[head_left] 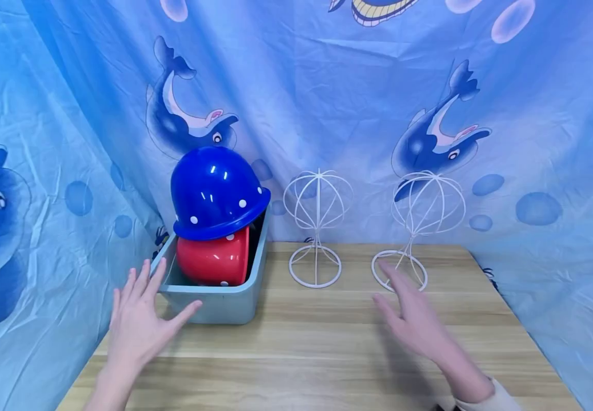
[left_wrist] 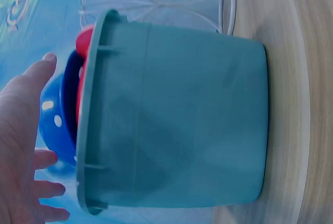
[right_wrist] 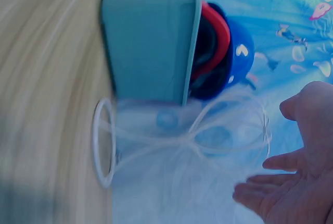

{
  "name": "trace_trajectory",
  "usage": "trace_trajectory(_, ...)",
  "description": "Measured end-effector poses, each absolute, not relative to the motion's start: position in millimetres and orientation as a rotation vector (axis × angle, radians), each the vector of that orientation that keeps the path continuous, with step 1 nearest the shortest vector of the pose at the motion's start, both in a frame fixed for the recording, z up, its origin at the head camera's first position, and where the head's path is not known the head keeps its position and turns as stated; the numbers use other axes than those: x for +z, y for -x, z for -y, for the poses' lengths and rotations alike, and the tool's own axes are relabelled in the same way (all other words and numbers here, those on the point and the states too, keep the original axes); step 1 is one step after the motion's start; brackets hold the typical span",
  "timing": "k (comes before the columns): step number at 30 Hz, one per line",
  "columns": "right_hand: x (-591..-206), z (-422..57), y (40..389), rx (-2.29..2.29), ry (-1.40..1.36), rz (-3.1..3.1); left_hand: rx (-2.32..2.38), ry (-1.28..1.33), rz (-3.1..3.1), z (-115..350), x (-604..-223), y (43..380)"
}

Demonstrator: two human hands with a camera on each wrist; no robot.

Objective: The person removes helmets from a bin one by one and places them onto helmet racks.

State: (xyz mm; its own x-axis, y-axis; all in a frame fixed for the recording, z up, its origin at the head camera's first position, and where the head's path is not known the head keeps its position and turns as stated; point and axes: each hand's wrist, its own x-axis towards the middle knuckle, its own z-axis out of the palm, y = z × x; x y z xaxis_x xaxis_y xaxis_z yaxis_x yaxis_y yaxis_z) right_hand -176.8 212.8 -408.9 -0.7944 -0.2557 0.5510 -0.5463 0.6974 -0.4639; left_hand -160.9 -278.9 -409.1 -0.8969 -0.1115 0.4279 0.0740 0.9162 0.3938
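Left hand [head_left: 139, 325]: fingers spread, near bin [head_left: 214, 308] | Right hand [head_left: 416, 319]: extended, fingers apart, near wire stand [head_left: 413, 233]

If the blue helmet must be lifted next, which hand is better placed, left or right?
Left, I think. The left hand is close to the bin where the blue helmet rests on the red helmet; the right hand is farther away, near the right wire stand.

Atop the grey-blue rectangular plastic bin [head_left: 214, 308], blue white-dotted domed helmet [head_left: 216, 191]; inside, red white-dotted domed helmet [head_left: 209, 260]; right, white wire globe stands [head_left: 317, 228] [head_left: 412, 234].
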Motion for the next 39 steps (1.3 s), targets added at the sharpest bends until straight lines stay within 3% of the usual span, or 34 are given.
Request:
trace_trajectory(12, -379, -100, 239, 2.049, -0.747, 2.207, -0.774, -0.139, 2.654, 289, -411, 198)
trace_trajectory(21, -354, -31, 280, 2.755, -0.484, 1.959, -0.841, -0.21, 2.703, 298, -412, 209)
trace_trajectory(33, -337, 30, 319, 3.024, -0.282, 1.82, -0.837, -0.263, 2.702, 314, -402, 202)
trace_trajectory(39, -341, 31, 327, 2.931, -0.206, 1.808, -0.876, -0.197, 2.663, 304, -412, 209)
